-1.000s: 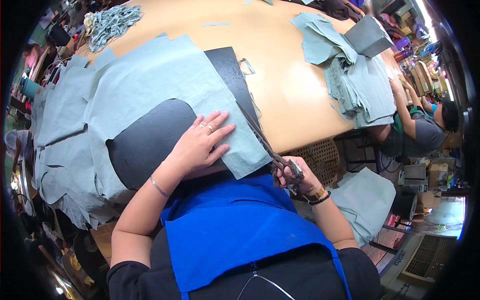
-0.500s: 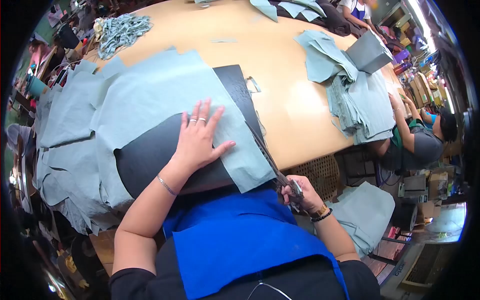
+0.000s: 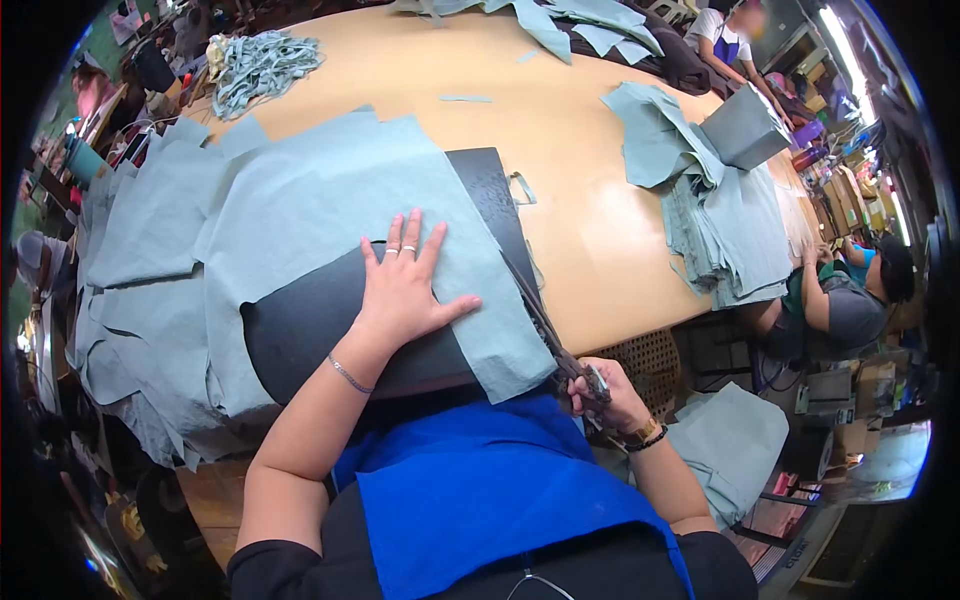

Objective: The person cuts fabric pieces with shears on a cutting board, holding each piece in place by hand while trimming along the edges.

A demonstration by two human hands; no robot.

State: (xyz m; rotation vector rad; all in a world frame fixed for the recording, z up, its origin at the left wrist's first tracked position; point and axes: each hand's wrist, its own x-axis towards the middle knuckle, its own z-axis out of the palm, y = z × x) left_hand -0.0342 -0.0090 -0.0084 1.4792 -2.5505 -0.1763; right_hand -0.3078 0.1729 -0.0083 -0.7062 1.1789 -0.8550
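Note:
My left hand [image 3: 405, 285] lies flat with its fingers spread, pressing on a pale grey-green fabric piece [image 3: 330, 180] and the dark board [image 3: 310, 330] beneath it. Along the fabric's right edge run the long dark blades of a pair of scissors [image 3: 540, 325]. My right hand [image 3: 612, 395] is closed around their handles, just past the fabric's lower right corner. How far the blades are apart cannot be made out.
More fabric pieces [image 3: 145, 320] overlap at the left. Stacked fabric [image 3: 745, 230] and a grey box-shaped block [image 3: 745, 130] sit at the right. Fabric strips [image 3: 265, 70] are heaped at the back left of the table [image 3: 590, 240]. Co-workers [image 3: 845, 300] are at the right.
The whole view has shifted slightly, so the table and fabric appear a little lower and further right. My left hand stays spread on the fabric, and my right keeps hold of the scissors.

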